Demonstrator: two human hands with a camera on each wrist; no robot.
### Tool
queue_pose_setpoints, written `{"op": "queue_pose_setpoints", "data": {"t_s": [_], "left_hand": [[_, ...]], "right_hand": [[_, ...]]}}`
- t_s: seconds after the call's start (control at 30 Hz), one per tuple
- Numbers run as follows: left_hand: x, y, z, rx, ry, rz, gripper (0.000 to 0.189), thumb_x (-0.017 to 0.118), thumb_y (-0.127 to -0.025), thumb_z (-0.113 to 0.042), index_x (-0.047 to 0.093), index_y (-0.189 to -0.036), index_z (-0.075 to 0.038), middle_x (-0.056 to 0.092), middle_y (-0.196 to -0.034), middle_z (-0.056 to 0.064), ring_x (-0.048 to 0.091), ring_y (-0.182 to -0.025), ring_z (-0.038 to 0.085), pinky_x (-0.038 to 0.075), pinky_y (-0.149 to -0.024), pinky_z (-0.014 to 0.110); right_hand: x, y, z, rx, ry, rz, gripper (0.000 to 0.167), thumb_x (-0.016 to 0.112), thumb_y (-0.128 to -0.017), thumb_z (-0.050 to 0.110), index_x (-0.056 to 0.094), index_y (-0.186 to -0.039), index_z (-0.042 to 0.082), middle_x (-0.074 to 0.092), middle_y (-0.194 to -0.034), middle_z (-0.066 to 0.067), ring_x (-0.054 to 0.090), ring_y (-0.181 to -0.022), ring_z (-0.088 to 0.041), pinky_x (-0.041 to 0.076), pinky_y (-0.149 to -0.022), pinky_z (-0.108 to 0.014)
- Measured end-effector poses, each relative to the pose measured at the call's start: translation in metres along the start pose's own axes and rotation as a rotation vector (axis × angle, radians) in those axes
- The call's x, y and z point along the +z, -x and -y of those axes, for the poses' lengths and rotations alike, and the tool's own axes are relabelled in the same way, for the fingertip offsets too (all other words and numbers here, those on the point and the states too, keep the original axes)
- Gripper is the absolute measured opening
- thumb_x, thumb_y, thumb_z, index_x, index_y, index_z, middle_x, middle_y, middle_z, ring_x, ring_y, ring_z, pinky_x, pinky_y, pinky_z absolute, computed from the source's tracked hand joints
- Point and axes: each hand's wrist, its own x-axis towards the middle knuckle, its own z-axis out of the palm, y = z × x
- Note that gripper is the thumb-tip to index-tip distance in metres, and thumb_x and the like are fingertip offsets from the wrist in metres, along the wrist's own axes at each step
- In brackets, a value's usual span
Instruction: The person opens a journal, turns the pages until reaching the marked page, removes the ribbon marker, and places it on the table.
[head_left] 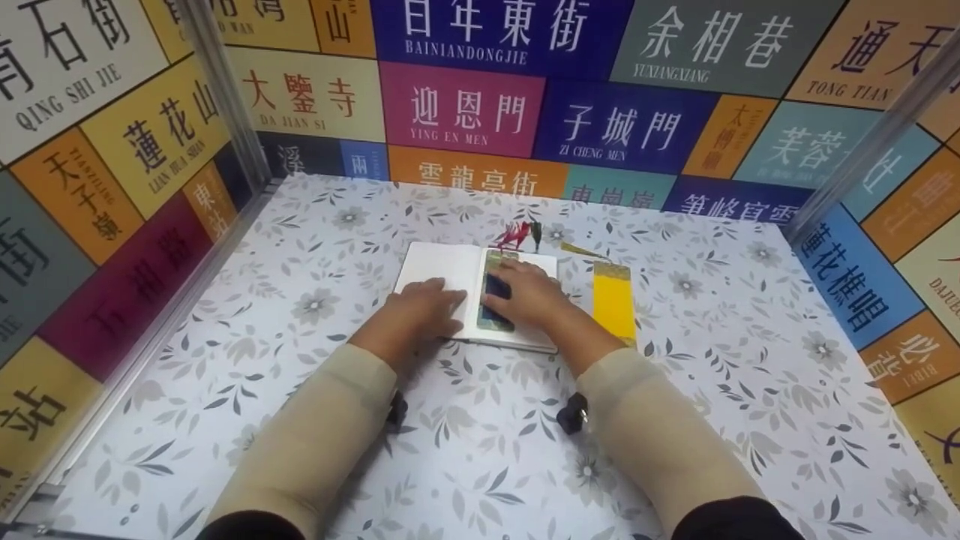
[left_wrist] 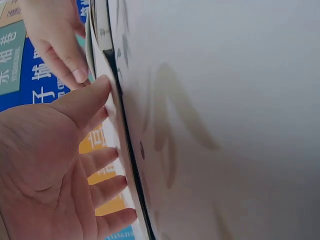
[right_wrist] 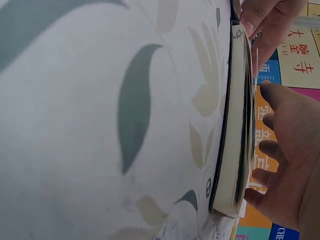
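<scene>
Nearest the viewer, two beige sleeves [head_left: 300, 442] are reaching forward over the flower-printed tabletop [head_left: 525, 465], a small dark wrist device [head_left: 574, 414] showing at the inner side of each.

Beyond them the hands are working at an open notebook [head_left: 439, 262]. The left hand [head_left: 427, 307] is resting on the left page, its fingers extended and slightly spread, apparently steadying the page rather than pinching it. The right hand [head_left: 529, 292] is lying over the right page, fingers reaching out and thumb apart, covering part of a dark patterned bookmark [head_left: 495, 285]. That bookmark is lying lengthwise on the right page, just beside the centre fold. The right wrist view is showing no clear grip on it.

The step in hand seems to be setting or smoothing the bookmark flat in place. The next move is probably calling for the right hand to be lifting clear while the left is bringing its page over, without dragging the bookmark askew.

To the right, a yellow bookmark [head_left: 613, 300] is lying just beside the notebook. Past the notebook's far edge, a red tassel [head_left: 514, 235] and a dark green tassel [head_left: 536, 236] are sticking out. Farthest off, colourful lettered panels [head_left: 465, 112] are standing behind the tabletop.
</scene>
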Motion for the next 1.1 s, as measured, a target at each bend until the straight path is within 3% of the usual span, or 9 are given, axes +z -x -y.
{"op": "queue_pose_setpoints", "data": {"t_s": [0.2, 0.37, 0.57, 0.7, 1.1], "left_hand": [[-0.005, 0.000, -0.003, 0.011, -0.038, 0.001, 0.069, 0.073, -0.099, -0.045, 0.045, -0.162, -0.043, 0.027, -0.179, 0.006, 0.027, -0.165, 0.041, 0.025, -0.132, 0.068], [-0.007, -0.003, -0.006, 0.005, -0.058, 0.020, 0.070, 0.075, -0.098, -0.045, 0.046, -0.162, -0.040, 0.031, -0.178, 0.005, 0.029, -0.164, 0.041, 0.026, -0.133, 0.064], [-0.009, -0.005, -0.006, -0.048, -0.001, 0.026, 0.070, 0.078, -0.096, -0.044, 0.050, -0.159, -0.042, 0.037, -0.175, 0.002, 0.032, -0.163, 0.037, 0.027, -0.134, 0.061], [-0.008, -0.003, -0.006, -0.037, 0.006, 0.003, 0.069, 0.080, -0.095, -0.043, 0.053, -0.158, -0.040, 0.042, -0.172, 0.002, 0.035, -0.161, 0.037, 0.028, -0.134, 0.059], [-0.009, 0.005, -0.010, -0.061, 0.045, 0.030, 0.071, 0.077, -0.098, -0.039, 0.046, -0.162, -0.039, 0.028, -0.179, 0.001, 0.023, -0.167, 0.036, 0.018, -0.137, 0.057]], "right_hand": [[0.002, 0.001, 0.003, 0.021, 0.004, -0.007, 0.073, 0.060, -0.102, 0.065, 0.040, -0.166, 0.036, 0.030, -0.179, -0.001, 0.027, -0.166, -0.035, 0.022, -0.132, -0.070], [0.004, 0.001, 0.003, 0.041, 0.016, -0.007, 0.071, 0.061, -0.100, 0.066, 0.043, -0.164, 0.039, 0.031, -0.178, 0.000, 0.026, -0.166, -0.035, 0.022, -0.132, -0.069], [0.007, 0.003, 0.001, 0.047, 0.016, 0.003, 0.070, 0.061, -0.101, 0.066, 0.047, -0.162, 0.037, 0.031, -0.178, 0.000, 0.026, -0.166, -0.033, 0.020, -0.136, -0.062], [0.005, 0.005, -0.002, 0.057, -0.010, 0.026, 0.070, 0.062, -0.100, 0.065, 0.046, -0.162, 0.038, 0.030, -0.178, 0.000, 0.027, -0.166, -0.031, 0.020, -0.137, -0.060], [-0.006, 0.012, -0.024, 0.202, -0.066, 0.031, 0.060, 0.066, -0.100, 0.062, 0.059, -0.154, 0.037, 0.041, -0.173, 0.002, 0.035, -0.160, -0.031, 0.022, -0.134, -0.065]]}}
